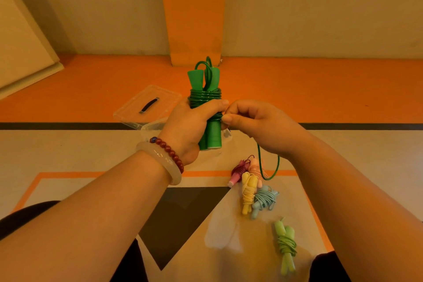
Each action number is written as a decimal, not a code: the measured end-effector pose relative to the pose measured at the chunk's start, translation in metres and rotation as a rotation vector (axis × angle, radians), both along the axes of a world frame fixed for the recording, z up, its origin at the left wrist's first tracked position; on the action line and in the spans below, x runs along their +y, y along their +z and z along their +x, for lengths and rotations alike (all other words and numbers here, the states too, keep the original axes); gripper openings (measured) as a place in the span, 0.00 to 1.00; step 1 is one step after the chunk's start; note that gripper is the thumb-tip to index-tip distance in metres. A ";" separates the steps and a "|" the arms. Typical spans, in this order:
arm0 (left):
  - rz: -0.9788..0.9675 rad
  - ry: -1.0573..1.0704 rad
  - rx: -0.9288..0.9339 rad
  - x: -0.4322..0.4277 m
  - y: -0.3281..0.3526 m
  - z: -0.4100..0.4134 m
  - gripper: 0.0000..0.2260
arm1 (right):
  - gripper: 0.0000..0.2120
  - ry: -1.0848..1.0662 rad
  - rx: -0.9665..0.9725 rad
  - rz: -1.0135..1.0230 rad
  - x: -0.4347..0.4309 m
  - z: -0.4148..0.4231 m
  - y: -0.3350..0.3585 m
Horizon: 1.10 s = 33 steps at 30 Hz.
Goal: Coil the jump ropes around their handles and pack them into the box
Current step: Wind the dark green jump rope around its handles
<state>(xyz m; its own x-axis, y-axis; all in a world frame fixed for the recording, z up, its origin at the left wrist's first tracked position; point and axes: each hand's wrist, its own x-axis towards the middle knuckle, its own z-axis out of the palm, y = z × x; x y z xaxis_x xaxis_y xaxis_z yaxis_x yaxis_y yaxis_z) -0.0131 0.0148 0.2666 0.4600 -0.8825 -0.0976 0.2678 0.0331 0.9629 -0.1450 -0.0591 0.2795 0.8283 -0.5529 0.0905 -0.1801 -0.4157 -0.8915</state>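
An orange and white patterned floor (68,149) fills the lower half of the frame and meets a pale wall at the top. Just left of centre lies a clear plastic lid (164,96) with a black handle. The clear box (152,126) sits just beside it, mostly hidden behind the left hand (194,126).

The left hand is wrapped around a dark green jump rope (206,94), holding its two handles upright and side by side at the centre of the frame. Cord is already wound around their upper part. The right hand (256,123), just beside it, pinches the cord against the handles, and a loose loop of cord (272,167) hangs below that hand.

On the floor in the lower right are five coiled ropes:
- magenta (238,171)
- pale pink (256,167)
- yellow (248,192)
- light blue (264,199)
- light green (285,242), set apart nearer the bottom edge

The left wrist wears a pale bangle (160,160) and a red bead bracelet (170,151).
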 end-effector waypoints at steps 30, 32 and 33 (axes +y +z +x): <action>-0.021 0.078 0.132 0.001 -0.007 -0.007 0.12 | 0.13 0.001 0.093 -0.060 0.009 0.006 -0.003; 0.025 0.049 0.121 0.001 -0.007 -0.003 0.10 | 0.13 0.023 0.151 -0.099 0.003 0.001 0.001; 0.033 0.015 0.128 0.001 -0.006 -0.001 0.07 | 0.12 0.013 0.172 -0.139 -0.001 -0.002 0.001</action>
<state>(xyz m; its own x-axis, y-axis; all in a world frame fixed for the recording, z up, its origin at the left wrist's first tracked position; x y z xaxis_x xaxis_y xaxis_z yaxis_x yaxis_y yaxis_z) -0.0143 0.0161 0.2602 0.4549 -0.8710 -0.1856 0.3885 0.0065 0.9214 -0.1468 -0.0599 0.2807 0.8450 -0.5343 0.0218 -0.3187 -0.5360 -0.7818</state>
